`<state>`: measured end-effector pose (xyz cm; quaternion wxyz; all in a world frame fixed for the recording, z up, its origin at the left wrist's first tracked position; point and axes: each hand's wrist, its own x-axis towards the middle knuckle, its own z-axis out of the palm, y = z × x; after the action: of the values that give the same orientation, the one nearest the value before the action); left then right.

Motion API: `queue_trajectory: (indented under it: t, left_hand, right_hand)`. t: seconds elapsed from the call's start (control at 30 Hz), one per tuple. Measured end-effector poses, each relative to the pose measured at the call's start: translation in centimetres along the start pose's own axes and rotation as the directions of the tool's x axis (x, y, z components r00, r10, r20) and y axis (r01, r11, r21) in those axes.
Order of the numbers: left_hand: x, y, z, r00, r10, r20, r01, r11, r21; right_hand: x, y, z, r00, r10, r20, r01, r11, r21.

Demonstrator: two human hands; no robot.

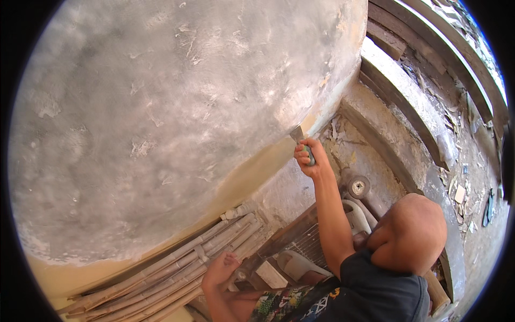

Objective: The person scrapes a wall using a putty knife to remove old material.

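Note:
My right hand point(310, 155) is closed round the handle of a putty knife point(296, 133). Its flat metal blade meets the lower part of a mottled grey plastered wall point(161, 118), beside a pale yellow patch. My left hand point(221, 268) hangs lower down, near a bundle of bamboo poles point(177, 263); its fingers are loosely bent and nothing shows in them. Between my arms are my bent knee point(416, 231) and my sandalled feet.
A pale rectangular block point(271, 275) lies by my left hand, near one sandal point(295, 264). A round-ended object point(358, 187) rests beyond my feet. Curved ledges point(399, 145) and wooden boards point(389, 40) run along the right, with scattered debris point(460, 194) on the ground.

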<state>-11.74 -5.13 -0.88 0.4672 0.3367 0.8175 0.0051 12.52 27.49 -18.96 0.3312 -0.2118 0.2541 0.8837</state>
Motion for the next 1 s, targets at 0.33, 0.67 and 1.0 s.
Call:
queue_trajectory:
  t: [0.33,0.67,1.0]
  left_hand:
    - [-0.6,2.6,0.0,0.998,-0.035,-0.042,0.035,0.999,-0.004]
    - [-0.2,1.6,0.2,0.999,0.031,-0.03,-0.032,0.999,-0.035]
    - [-0.8,1.0,0.5,0.999,-0.025,-0.022,0.023,0.998,-0.052]
  right_hand:
    - [1.4,0.7,-0.6,0.989,-0.098,-0.109,0.091,0.994,-0.065]
    - [-0.1,0.8,0.1,0.998,-0.008,-0.061,0.012,0.997,0.073]
    - [-0.4,2.1,0.4,0.998,-0.023,-0.065,0.023,1.0,-0.001]
